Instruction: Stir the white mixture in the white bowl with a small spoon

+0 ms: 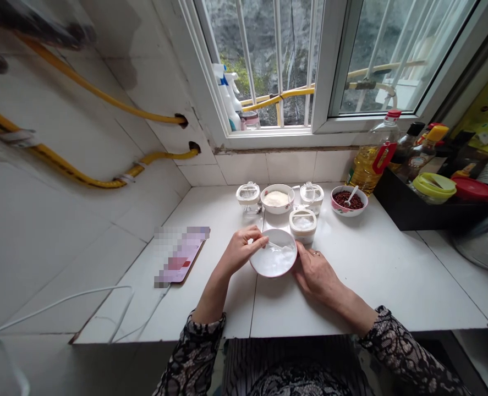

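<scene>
A white bowl (270,265) with a thin pink rim stands on the counter in front of me, some white stuff inside it. My left hand (244,248) pinches the handle of a small pale spoon (280,245), whose head reaches into the bowl. Against the bowl's right side, my right hand (316,273) is wrapped with its fingers partly hidden, steadying it. Just behind the bowl is a lidded jar (303,225) with white contents. Two similar clear jars, a left one (248,197) and a right one (312,196), flank a bowl of pale powder or grains (277,199).
A bowl of dark red beans (350,201) with a white spoon sits at the right, near an oil bottle (369,157). A black box (404,203) holds bottles and tubs. At the left lies a phone (185,256) with a cable. The counter (351,308) ends close to my body.
</scene>
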The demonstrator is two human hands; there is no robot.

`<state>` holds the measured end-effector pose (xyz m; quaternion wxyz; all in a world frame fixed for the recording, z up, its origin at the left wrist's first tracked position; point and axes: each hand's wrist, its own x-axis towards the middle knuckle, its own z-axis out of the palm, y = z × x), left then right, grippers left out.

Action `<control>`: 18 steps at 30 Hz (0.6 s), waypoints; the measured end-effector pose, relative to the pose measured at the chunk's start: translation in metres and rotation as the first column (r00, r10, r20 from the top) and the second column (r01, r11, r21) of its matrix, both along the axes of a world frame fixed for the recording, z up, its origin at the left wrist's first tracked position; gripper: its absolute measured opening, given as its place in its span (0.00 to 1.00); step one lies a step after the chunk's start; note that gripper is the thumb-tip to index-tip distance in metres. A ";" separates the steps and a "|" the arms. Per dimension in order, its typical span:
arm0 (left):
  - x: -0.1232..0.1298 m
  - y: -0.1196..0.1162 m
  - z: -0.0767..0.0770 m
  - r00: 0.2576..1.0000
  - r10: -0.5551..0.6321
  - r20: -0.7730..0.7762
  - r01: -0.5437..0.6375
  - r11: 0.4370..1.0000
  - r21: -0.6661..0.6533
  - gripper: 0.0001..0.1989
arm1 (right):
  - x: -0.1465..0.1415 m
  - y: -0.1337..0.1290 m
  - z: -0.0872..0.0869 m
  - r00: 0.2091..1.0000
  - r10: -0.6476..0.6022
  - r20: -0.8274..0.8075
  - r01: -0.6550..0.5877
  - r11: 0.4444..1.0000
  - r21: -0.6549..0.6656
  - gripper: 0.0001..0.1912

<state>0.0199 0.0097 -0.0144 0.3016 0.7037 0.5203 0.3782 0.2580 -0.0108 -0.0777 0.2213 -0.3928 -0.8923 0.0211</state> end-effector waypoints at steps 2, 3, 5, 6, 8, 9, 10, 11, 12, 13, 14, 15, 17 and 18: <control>-0.002 0.000 0.000 0.999 0.027 0.020 -0.027 1.000 -0.001 0.17 | 0.000 0.000 0.001 1.000 0.004 0.002 -0.004 1.000 -0.003 0.41; -0.003 0.001 0.000 0.999 0.039 0.027 -0.039 0.999 0.001 0.17 | 0.000 0.000 0.001 1.000 0.007 0.001 -0.007 1.000 -0.004 0.41; -0.004 0.002 -0.001 0.997 0.056 0.043 -0.056 0.998 -0.001 0.17 | 0.000 0.000 0.001 1.000 0.011 0.000 -0.011 1.000 -0.005 0.41; -0.005 0.002 -0.001 0.996 0.065 0.055 -0.065 0.998 -0.007 0.17 | 0.000 0.000 0.001 1.000 0.010 0.001 -0.010 1.000 -0.009 0.41; -0.006 0.003 -0.002 0.993 0.079 0.086 -0.077 0.997 -0.025 0.17 | 0.000 0.000 0.001 1.000 0.006 -0.001 -0.006 1.000 -0.018 0.41; -0.006 0.004 -0.003 0.991 0.085 0.103 -0.082 0.996 -0.035 0.17 | 0.000 -0.001 0.001 1.000 0.005 -0.002 -0.006 1.000 -0.019 0.41; -0.007 0.004 -0.003 0.989 0.091 0.119 -0.086 0.995 -0.047 0.17 | 0.000 -0.001 0.001 1.000 0.007 -0.002 -0.007 1.000 -0.019 0.40; -0.007 0.004 -0.003 0.986 0.097 0.135 -0.089 0.994 -0.059 0.17 | 0.000 -0.001 0.001 1.000 0.007 -0.001 -0.007 1.000 -0.016 0.40; -0.007 0.005 -0.003 0.983 0.102 0.152 -0.092 0.993 -0.071 0.17 | 0.000 0.000 0.001 1.000 0.008 0.002 -0.008 1.000 -0.013 0.40; -0.007 0.005 -0.002 0.980 0.107 0.170 -0.095 0.992 -0.081 0.17 | 0.000 0.000 0.001 1.000 0.008 0.004 -0.007 1.000 -0.012 0.40; -0.007 0.006 -0.001 0.975 0.114 0.191 -0.098 0.991 -0.087 0.17 | 0.000 0.000 0.001 1.000 0.006 0.005 -0.006 1.000 -0.014 0.40; -0.007 0.007 0.000 0.970 0.122 0.211 -0.105 0.991 -0.088 0.17 | 0.000 -0.001 0.001 1.000 0.005 0.003 -0.005 1.000 -0.021 0.39; -0.005 0.011 0.005 0.959 0.149 0.241 -0.136 0.988 -0.068 0.16 | 0.000 -0.001 0.002 1.000 0.005 -0.003 -0.005 0.999 -0.038 0.39; -0.003 0.013 0.008 0.955 0.166 0.246 -0.160 0.986 -0.045 0.16 | 0.000 -0.001 0.002 1.000 0.004 -0.006 -0.005 0.999 -0.047 0.39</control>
